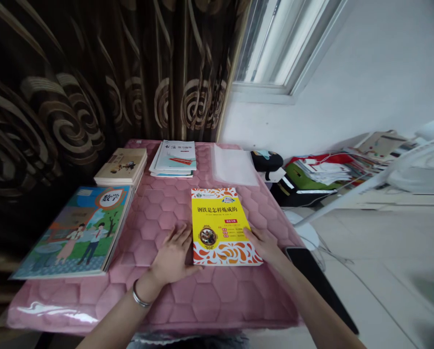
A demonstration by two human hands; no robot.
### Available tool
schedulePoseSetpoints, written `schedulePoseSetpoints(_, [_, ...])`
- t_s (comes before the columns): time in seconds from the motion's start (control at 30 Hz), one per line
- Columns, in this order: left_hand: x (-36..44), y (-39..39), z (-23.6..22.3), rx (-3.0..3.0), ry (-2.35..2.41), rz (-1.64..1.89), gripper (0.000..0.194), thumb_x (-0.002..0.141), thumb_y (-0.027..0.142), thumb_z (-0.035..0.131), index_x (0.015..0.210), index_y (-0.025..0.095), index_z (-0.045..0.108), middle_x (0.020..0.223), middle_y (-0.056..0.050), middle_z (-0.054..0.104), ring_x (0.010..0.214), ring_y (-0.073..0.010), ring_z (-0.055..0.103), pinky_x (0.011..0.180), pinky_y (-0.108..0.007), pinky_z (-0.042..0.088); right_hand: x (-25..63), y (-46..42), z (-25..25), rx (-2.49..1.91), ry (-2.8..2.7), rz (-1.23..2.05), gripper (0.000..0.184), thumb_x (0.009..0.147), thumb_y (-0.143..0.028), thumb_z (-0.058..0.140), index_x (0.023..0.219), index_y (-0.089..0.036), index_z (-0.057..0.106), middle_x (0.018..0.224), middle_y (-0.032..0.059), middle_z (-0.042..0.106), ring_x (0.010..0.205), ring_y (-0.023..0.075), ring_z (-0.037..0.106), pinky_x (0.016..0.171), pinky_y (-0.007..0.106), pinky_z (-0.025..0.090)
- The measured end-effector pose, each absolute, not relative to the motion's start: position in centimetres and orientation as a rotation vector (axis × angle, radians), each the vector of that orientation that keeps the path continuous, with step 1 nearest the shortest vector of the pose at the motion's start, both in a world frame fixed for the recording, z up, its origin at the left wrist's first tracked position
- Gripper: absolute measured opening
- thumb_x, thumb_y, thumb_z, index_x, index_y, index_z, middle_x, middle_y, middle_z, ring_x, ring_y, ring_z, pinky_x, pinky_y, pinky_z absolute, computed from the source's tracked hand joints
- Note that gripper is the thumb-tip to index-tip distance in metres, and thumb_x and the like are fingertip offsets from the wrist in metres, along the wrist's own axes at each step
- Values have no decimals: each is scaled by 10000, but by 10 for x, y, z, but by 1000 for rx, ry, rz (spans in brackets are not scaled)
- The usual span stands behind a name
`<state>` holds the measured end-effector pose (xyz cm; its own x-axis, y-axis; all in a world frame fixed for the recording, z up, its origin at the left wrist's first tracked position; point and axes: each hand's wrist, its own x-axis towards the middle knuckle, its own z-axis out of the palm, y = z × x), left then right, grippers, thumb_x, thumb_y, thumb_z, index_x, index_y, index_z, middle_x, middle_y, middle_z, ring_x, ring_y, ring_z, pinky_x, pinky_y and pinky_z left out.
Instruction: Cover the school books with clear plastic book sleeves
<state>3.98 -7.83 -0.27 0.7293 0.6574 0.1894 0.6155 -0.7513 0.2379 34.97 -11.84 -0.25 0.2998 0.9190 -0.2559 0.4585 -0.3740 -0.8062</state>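
Note:
A paperback book [217, 228] with a yellow cover, red-and-orange leaf patterns and Chinese lettering lies flat on the pink quilted tabletop. At its left edge rests my left hand [175, 254], fingers spread on the cloth and thumb near the lower corner; a silver bangle circles that wrist. My right hand [264, 245] is at the book's right edge, its thumb over the cover's margin and the other fingers partly hidden along the side. On the left lies a pile of large textbooks [82, 232], the top one picturing two figures.
Behind are a stack of tan books [121, 165], white-covered booklets [176, 157] and a translucent white sheet [234, 166]. A dark flat object [318, 286] sits beside the table's right edge. Beyond stand a white fan-like stand [304, 232], bags and papers [322, 169]. A dark curtain [129, 72] hangs behind.

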Motion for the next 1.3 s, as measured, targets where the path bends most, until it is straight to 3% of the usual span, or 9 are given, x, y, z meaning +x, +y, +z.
schedulePoseSetpoints(0.67, [39,-79,-5,2741,976,364,891,775,694,574,1447,129,421,1496,-196,436,1415,-347,357,1186,-545,233,346,-118,-9,-1978,-1158,1050,471,871,-538,417,1090,-211,675,845,56,770,747,251,736,635,337,580])
schedulePoseSetpoints(0.9, [40,-80,-1,2728,1007,354,871,777,678,579,1428,115,442,1498,-190,438,1426,-333,340,1193,-520,233,343,-122,-18,-1862,-1091,957,641,830,-580,479,1334,-185,495,1145,94,722,906,275,727,676,365,597])
schedulePoseSetpoints(1.07, [41,-80,-1,2724,1004,316,889,757,656,613,1413,80,444,1490,-223,434,1417,-352,352,1185,-542,239,343,-122,-17,-1906,-1144,954,680,836,-590,448,1397,-205,471,1013,44,756,811,248,734,670,361,598])
schedulePoseSetpoints(1.3, [39,-82,-6,2682,1071,401,1014,716,622,682,1524,187,251,1542,-192,368,1417,-361,346,1146,-540,302,343,-122,-15,-1954,-1124,964,701,838,-583,427,1421,-197,465,999,41,759,793,242,733,662,351,593])
